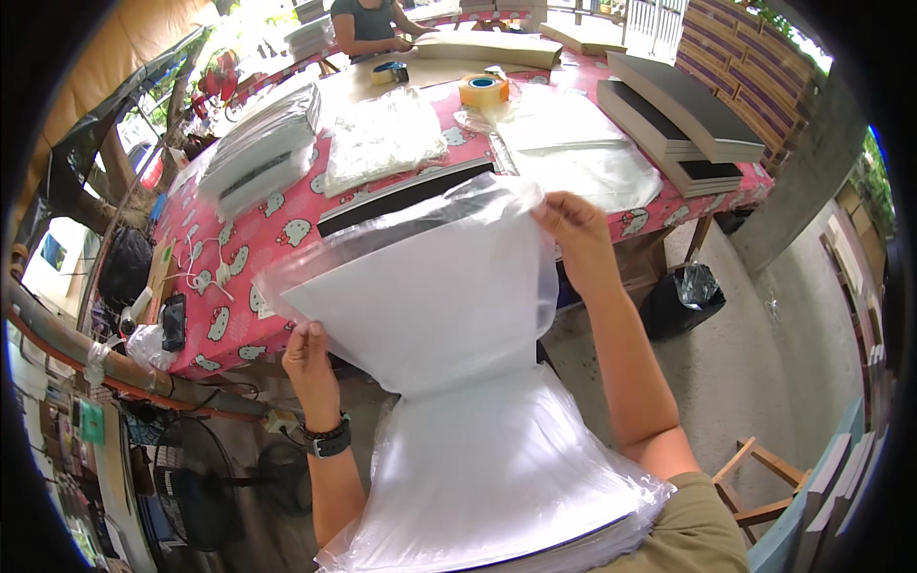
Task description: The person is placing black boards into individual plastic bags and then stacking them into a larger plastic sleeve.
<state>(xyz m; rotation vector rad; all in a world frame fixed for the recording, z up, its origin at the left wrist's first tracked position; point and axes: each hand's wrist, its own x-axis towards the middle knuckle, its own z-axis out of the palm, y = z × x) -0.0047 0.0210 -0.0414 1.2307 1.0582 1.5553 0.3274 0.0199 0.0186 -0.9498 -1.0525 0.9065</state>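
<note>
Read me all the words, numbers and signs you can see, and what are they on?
None can be read.
Tape roll: any marks are too small.
Pink tablecloth: cat pictures; any lettering is too small.
Watch: any numbers are too small.
Clear plastic bag in the left hand and right hand: no writing shows.

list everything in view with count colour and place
Plastic sleeve: one, clear over white, centre
Covered stack: one, whitish, lower middle
Table: one, pink cloth, behind sleeve
Wrapped pile: one, clear and grey, table left
Plastic heap: one, clear, table middle
Tape roll: one, orange, far middle
Plastic sheets: several, whitish, table right
Boards: several, black tops, far right
Phone: one, black, table's left edge
Bin: one, black, right side
Black fan: one, black, lower left
Wooden frame: one, brown, lower right
Other person: one, dark top, far side
Left hand: one, bare, sleeve's left edge
Right hand: one, bare, sleeve's upper right
</note>
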